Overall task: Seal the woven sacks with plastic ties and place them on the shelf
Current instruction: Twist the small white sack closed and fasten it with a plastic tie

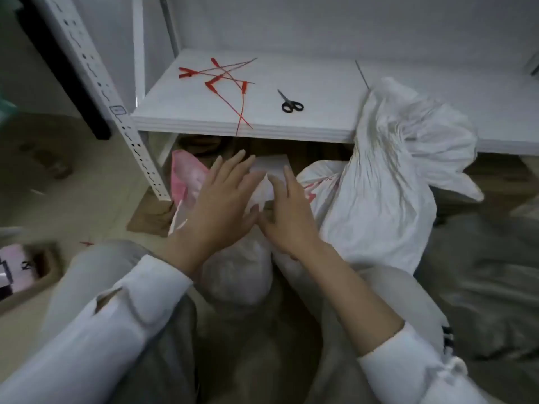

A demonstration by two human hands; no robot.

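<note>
together, hands (221,205) (288,220) flat on sack (233,275)

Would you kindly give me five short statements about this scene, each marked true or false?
1. The red plastic ties lie on the shelf. True.
2. The scissors are held in the right hand. False: they lie on the shelf, to the right of the ties.
3. The left hand and the right hand press with straight fingers on the sack between the knees. True.
4. The left hand holds a red tie. False: it holds nothing, and the ties are all on the shelf.
5. A second white sack stands to the right of the hands. True.
</note>
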